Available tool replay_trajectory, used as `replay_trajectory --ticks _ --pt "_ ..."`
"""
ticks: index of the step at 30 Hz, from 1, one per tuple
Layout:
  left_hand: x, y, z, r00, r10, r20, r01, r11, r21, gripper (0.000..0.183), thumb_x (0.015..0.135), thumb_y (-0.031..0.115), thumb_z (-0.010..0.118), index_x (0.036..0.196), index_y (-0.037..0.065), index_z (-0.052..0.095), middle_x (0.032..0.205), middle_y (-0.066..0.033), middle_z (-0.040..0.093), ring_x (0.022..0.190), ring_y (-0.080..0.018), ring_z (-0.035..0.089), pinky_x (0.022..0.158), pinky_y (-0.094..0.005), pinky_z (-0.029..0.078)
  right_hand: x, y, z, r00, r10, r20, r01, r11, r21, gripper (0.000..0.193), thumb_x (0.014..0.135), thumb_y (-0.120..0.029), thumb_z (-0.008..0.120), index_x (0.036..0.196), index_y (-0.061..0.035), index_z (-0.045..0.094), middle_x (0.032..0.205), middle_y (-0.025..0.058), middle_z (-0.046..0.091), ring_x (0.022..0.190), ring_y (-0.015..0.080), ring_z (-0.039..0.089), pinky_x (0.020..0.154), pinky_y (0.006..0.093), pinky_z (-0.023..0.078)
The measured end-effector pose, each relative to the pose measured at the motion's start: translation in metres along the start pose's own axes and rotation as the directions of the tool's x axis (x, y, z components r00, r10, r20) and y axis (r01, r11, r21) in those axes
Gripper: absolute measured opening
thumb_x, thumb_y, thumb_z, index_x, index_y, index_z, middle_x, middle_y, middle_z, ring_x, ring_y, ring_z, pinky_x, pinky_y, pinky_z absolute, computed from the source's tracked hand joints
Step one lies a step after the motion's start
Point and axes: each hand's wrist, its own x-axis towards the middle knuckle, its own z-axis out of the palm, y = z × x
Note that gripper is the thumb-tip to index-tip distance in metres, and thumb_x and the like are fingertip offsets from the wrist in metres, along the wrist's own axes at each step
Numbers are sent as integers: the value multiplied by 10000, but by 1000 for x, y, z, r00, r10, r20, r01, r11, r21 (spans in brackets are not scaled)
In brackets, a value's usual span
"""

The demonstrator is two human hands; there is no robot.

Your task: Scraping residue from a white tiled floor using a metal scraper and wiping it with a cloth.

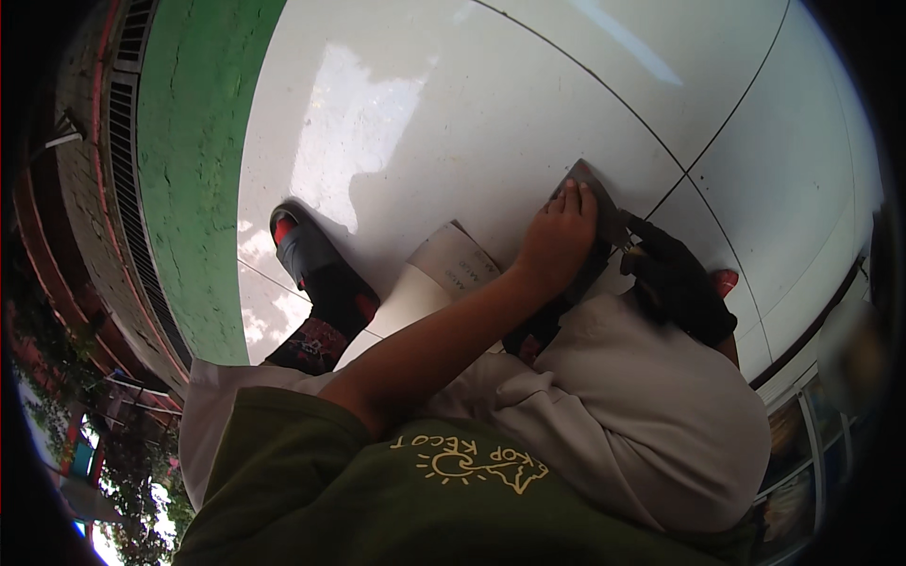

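My bare left hand (563,231) reaches across my lap with its fingers bent over a dark grey, flat piece (604,203) that comes to a pointed corner at the top. The piece looks like a stiff sheet; its lower part is hidden behind the hand and my leg. Close beside it, my right hand (672,281), in a black glove, pinches a small tool with a metal part (625,247). The tool's kind is hard to make out against the dark glove. Under my left forearm lies a pale sheet (456,262) with printing on it, one edge slightly raised.
White floor tiles (453,123) with dark joints spread ahead, bordered on the left by a green painted strip (193,160) and a grating (127,123). My left foot wears a dark shoe (307,247). A small red object (724,281) shows beyond the glove. A glass-fronted frame (802,443) stands at lower right.
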Motion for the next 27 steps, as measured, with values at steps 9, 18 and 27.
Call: replay_trajectory --ticks 9,18,27 --pt "-3 -37 -27 996 -88 -34 87 996 -11 535 715 48 572 1205 -103 416 1176 -289 506 869 -346 618 737 -364 513 27 -25 23 986 -155 66 159 985 -61 521 840 -101 536 1342 -56 405 892 44 593 746 82 502 700 216 415" --pt "18 7 8 1000 28 -4 -28 996 89 526 724 90 581 1180 -129 437 1165 -300 510 965 -348 604 790 -368 504 2 20 -22 994 -40 -99 42 999 20 471 842 -138 529 1285 -1 451 885 82 610 800 101 546 733 246 443" --pt "7 -6 -5 997 -21 79 9 990 141 502 754 80 557 1188 -138 433 1184 -303 505 989 -323 604 800 -341 503 -41 74 -111 990 -120 -67 117 992 -56 477 850 -132 529 1299 -3 435 866 59 602 779 89 529 695 227 431"
